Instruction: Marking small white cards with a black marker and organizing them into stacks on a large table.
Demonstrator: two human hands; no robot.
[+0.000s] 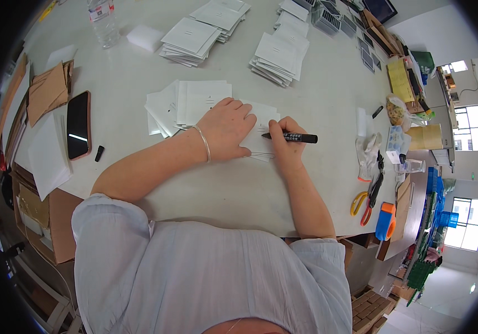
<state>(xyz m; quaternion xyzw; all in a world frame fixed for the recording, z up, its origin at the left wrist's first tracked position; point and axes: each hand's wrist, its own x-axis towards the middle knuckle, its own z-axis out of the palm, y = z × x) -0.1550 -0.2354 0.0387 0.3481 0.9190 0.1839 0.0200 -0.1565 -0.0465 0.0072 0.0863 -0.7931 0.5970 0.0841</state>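
My left hand (229,129) lies flat with its fingers apart over a pile of white cards or flat sleeves (261,114), pressing them to the table. In my right hand (288,146) is a black marker (304,138), gripped between thumb and fingers with its tip on the top piece. Small dark marks show on that surface near the tip. A fanned stack of similar white pieces (194,94) lies just beyond my left hand, partly overlapped by it. Left of my forearm, a small black marker cap (99,153) rests on the table.
Further stacks of white pieces (190,39) (278,53) stand at the back. On the left are a phone (79,125), cardboard pieces (49,92) and a water bottle (104,25). Scissors (368,200), a glove (368,153) and an orange-blue tape tool (385,221) lie on the right.
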